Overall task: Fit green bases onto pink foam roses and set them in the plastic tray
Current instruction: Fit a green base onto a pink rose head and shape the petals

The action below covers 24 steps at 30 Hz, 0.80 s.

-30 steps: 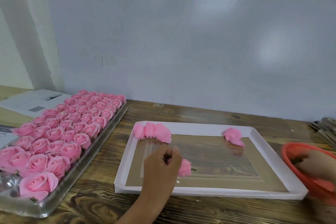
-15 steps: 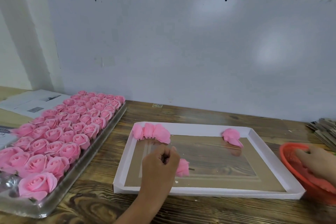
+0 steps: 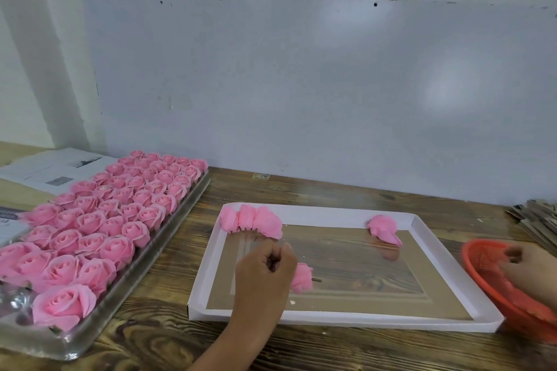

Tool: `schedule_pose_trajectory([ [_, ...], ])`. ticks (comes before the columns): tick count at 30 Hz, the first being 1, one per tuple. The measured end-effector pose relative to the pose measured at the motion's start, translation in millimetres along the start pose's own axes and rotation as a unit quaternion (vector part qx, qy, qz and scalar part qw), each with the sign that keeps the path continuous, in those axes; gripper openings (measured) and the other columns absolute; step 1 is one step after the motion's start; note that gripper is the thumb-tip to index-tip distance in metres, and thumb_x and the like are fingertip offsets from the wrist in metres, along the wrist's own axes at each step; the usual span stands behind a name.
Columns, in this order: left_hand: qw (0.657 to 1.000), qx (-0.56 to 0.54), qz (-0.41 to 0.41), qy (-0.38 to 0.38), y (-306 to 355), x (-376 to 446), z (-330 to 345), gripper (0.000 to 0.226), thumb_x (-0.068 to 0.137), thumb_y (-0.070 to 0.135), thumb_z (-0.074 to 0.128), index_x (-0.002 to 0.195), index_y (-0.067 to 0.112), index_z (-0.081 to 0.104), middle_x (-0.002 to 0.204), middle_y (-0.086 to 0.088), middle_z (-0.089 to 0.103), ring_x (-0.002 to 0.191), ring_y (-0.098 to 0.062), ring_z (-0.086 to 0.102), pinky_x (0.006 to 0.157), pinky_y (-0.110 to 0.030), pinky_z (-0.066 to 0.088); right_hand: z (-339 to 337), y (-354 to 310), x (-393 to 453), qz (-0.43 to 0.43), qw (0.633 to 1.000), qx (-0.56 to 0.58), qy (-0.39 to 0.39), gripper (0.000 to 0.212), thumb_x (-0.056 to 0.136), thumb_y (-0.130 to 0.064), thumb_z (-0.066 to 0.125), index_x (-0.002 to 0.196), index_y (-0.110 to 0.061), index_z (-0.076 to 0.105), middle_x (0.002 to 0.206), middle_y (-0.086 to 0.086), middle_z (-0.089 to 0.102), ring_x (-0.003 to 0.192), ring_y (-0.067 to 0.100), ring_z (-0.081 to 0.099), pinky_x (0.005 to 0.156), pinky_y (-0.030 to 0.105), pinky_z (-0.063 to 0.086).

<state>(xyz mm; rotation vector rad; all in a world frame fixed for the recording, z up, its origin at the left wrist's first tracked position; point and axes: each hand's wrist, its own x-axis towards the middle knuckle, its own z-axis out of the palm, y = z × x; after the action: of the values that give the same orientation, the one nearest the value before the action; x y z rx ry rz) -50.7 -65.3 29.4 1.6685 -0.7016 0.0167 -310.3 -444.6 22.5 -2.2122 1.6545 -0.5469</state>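
Head camera looked down on a dark wooden table (image 3: 301,196) set against a pale wall panel (image 3: 301,84). On the left side lay a clear plastic tray (image 3: 156,253), packed with rows of pink foam roses (image 3: 120,214) standing face up, all but one near corner pocket filled. Just right of it, apart from it, sat a shallow white-rimmed box lid (image 3: 422,235) with a see-through window in its floor. Two clumps of loose pink petals lay inside along its far rim: a wider one (image 3: 253,221) at the left corner and a smaller one (image 3: 384,229) toward the right. A red mesh basket (image 3: 479,262) stood at the right edge of the view, beside the lid. Printed paper (image 3: 51,169) lay at the far left behind the tray, and a stack of flat grey pieces (image 3: 539,217) at the far right. The left hand (image 3: 265,277) hovered over the lid's near left part, fingers curled in, pinching a single pink rose (image 3: 301,277) on its side, a thin dark stem poking out to the right. The right hand (image 3: 530,274) reached into the basket, fingers bent downward; whether they held anything could not be told
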Motion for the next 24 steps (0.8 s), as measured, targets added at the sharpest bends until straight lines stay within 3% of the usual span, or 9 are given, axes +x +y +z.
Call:
schedule_pose_trajectory([
  [4, 1.000, 0.002, 0.005, 0.003, 1, 0, 0, 0.040, 0.095, 0.017, 0.060, 0.056, 0.020, 0.050, 0.052, 0.011, 0.048, 0.055, -0.003, 0.047, 0.055, -0.012, 0.040, -1, 5, 1, 0.003, 1.000, -0.007, 0.011, 0.025, 0.075, 0.005, 0.067, 0.087, -0.016, 0.073, 0.065, 0.002, 0.066, 0.063, 0.027, 0.063, 0.068, 0.046, 0.055],
  [10, 1.000, -0.005, 0.007, 0.004, 2, -1, 0, 0.041, 0.094, 0.015, 0.059, 0.055, 0.022, 0.049, 0.051, 0.012, 0.048, 0.054, -0.002, 0.047, 0.055, -0.011, 0.040, 7, 16, 3, -0.009, 0.997, 0.039, 0.061, 0.016, 0.081, -0.017, 0.074, 0.069, -0.026, 0.070, 0.053, -0.007, 0.067, 0.056, 0.023, 0.066, 0.062, 0.045, 0.057],
  [12, 1.000, -0.005, 0.009, 0.004, 2, -1, 0, 0.041, 0.094, 0.016, 0.059, 0.055, 0.023, 0.048, 0.051, 0.012, 0.048, 0.055, -0.002, 0.047, 0.056, -0.013, 0.040, 11, 15, 7, -0.004, 0.998, 0.043, 0.051, 0.009, 0.085, -0.021, 0.071, 0.076, -0.024, 0.071, 0.064, 0.000, 0.070, 0.063, 0.028, 0.067, 0.068, 0.048, 0.057],
  [15, 1.000, -0.006, 0.010, 0.005, 0, -1, 0, 0.041, 0.094, 0.016, 0.059, 0.055, 0.022, 0.049, 0.051, 0.011, 0.048, 0.055, -0.003, 0.047, 0.056, -0.013, 0.041, 13, 1, 5, 0.078, 0.992, 0.095, 0.017, 0.013, 0.095, -0.017, 0.059, 0.095, -0.008, 0.067, 0.088, 0.021, 0.067, 0.075, 0.041, 0.066, 0.077, 0.056, 0.055],
  [18, 1.000, -0.010, 0.009, 0.007, -1, 0, 1, 0.042, 0.094, 0.015, 0.059, 0.054, 0.023, 0.048, 0.050, 0.011, 0.048, 0.054, -0.002, 0.047, 0.055, -0.011, 0.040, -4, -20, -12, 0.073, 0.983, 0.150, 0.073, 0.011, 0.096, -0.011, 0.051, 0.089, -0.012, 0.059, 0.089, 0.018, 0.061, 0.066, 0.025, 0.065, 0.076, 0.058, 0.054],
  [20, 1.000, -0.016, 0.007, 0.015, -1, 1, 1, 0.046, 0.094, 0.014, 0.060, 0.052, 0.026, 0.046, 0.049, 0.012, 0.047, 0.053, -0.002, 0.047, 0.055, -0.012, 0.041, -18, -37, -36, 0.027, 0.973, 0.174, 0.147, 0.014, 0.094, -0.008, 0.049, 0.093, -0.019, 0.058, 0.086, 0.013, 0.060, 0.058, 0.011, 0.057, 0.071, 0.043, 0.054],
  [21, 1.000, -0.021, 0.003, 0.020, -1, 2, 1, 0.048, 0.094, 0.014, 0.060, 0.051, 0.028, 0.045, 0.047, 0.013, 0.046, 0.053, -0.002, 0.047, 0.054, -0.012, 0.041, -25, -49, -50, -0.016, 0.970, 0.165, 0.178, 0.021, 0.092, -0.008, 0.049, 0.101, -0.025, 0.060, 0.084, 0.009, 0.060, 0.064, 0.004, 0.056, 0.064, 0.023, 0.050],
  [23, 0.999, -0.037, -0.013, 0.024, -1, 4, 0, 0.050, 0.093, 0.015, 0.059, 0.048, 0.029, 0.045, 0.046, 0.013, 0.044, 0.051, -0.002, 0.046, 0.053, -0.012, 0.041, -33, -83, -80, -0.075, 0.964, 0.183, 0.175, 0.034, 0.091, -0.008, 0.047, 0.110, -0.031, 0.063, 0.084, 0.005, 0.061, 0.066, -0.010, 0.055, 0.060, 0.009, 0.043],
  [24, 0.998, -0.045, -0.024, 0.023, -1, 4, 0, 0.048, 0.093, 0.018, 0.058, 0.047, 0.029, 0.047, 0.047, 0.012, 0.044, 0.051, -0.002, 0.045, 0.052, -0.013, 0.040, -31, -99, -96, -0.088, 0.963, 0.204, 0.155, 0.035, 0.090, -0.006, 0.047, 0.109, -0.030, 0.065, 0.086, 0.003, 0.063, 0.065, -0.006, 0.058, 0.059, 0.009, 0.043],
])
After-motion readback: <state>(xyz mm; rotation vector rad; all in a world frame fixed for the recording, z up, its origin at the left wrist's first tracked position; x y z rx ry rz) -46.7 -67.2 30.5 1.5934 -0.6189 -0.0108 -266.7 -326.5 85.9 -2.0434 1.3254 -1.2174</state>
